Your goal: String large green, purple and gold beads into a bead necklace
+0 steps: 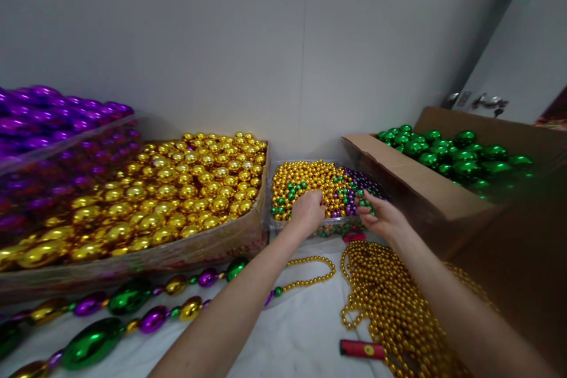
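Observation:
A clear tray [274, 224] against the wall holds small gold, green and purple beads [310, 180]. My left hand [308, 210] reaches into its front, fingers curled down onto the gold beads. My right hand [381, 217] is at the tray's right front corner, palm turned inward, with a few small green beads [365, 204] at its fingertips. A pile of gold bead strands [390, 307] lies on the white surface under my right forearm. One gold strand [310, 274] loops out to the left beneath my left arm.
A cardboard box of gold balls [177, 189] stands left, purple balls [53, 130] beyond it. A cardboard box of green balls [447, 153] stands right. Strands of large green, purple and gold beads [124, 307] lie front left. A red lighter [362, 349] lies near the gold pile.

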`<state>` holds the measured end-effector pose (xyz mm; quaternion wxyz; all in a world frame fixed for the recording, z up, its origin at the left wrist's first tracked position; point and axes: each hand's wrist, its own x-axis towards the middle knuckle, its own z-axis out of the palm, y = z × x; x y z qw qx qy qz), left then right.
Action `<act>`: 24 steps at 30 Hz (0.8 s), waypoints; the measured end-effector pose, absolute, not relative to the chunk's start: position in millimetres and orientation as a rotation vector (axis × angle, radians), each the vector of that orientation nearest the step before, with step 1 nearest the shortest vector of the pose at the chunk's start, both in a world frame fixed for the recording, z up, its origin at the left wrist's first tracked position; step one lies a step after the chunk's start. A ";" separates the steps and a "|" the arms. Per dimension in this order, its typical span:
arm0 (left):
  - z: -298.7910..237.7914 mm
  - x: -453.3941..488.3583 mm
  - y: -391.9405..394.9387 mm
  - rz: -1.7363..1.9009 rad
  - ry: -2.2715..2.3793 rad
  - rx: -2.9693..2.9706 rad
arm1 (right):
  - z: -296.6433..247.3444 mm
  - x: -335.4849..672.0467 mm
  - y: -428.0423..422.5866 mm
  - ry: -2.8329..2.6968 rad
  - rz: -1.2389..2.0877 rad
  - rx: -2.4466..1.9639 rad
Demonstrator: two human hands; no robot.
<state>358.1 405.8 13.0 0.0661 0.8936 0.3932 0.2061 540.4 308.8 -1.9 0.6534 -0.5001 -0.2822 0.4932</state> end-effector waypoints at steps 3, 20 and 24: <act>9.5 357.0 405.4 0.659 1.154 2.675 | -10.5 515.0 289.0 -0.475 1.249 -0.969; 1.3 356.8 404.8 0.744 1.032 2.622 | -29.3 450.8 249.0 -0.160 1.448 -0.771; 8.1 357.9 402.3 0.775 1.003 2.576 | -25.8 444.2 242.4 -0.227 1.468 -0.814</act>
